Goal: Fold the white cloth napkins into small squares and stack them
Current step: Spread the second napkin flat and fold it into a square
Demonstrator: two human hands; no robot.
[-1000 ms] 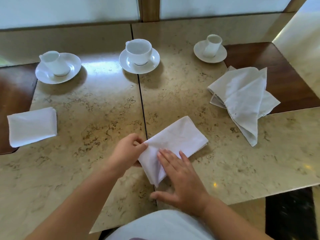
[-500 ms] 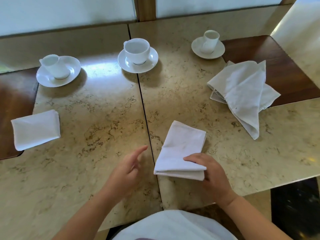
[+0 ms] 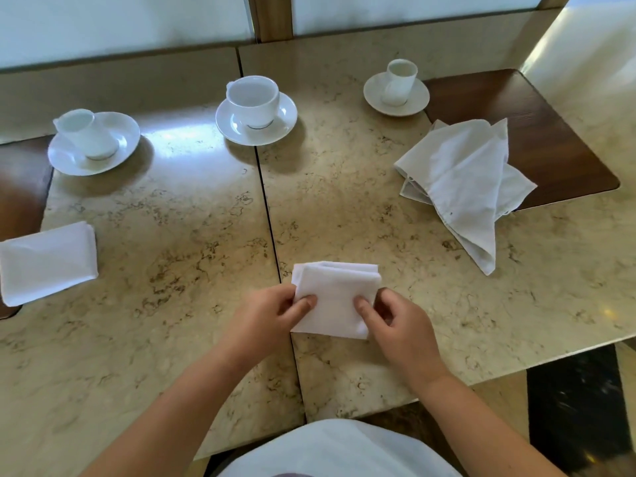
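A person seated at a marble-topped table [image 3: 172,218] holds a folded white napkin [image 3: 335,297] between both hands, just right of the seam where two tabletops meet. The left hand [image 3: 266,313] pinches the napkin's left edge, thumb on top; the right hand [image 3: 401,325] pinches the right edge the same way, fingers curled beneath. The napkin forms a small square, its layered folds showing along the far edge and its near edge low against the table. At the far left, a second folded napkin [image 3: 48,261] lies flat, partly over a dark wooden inset [image 3: 20,187]. To the right, a loose heap of unfolded napkins [image 3: 464,187] rests half on the marble and half on another wooden inset [image 3: 550,142]. Three white cups on saucers stand along the far side: one at left [image 3: 91,141], one in the middle [image 3: 254,108], one at right [image 3: 397,89].
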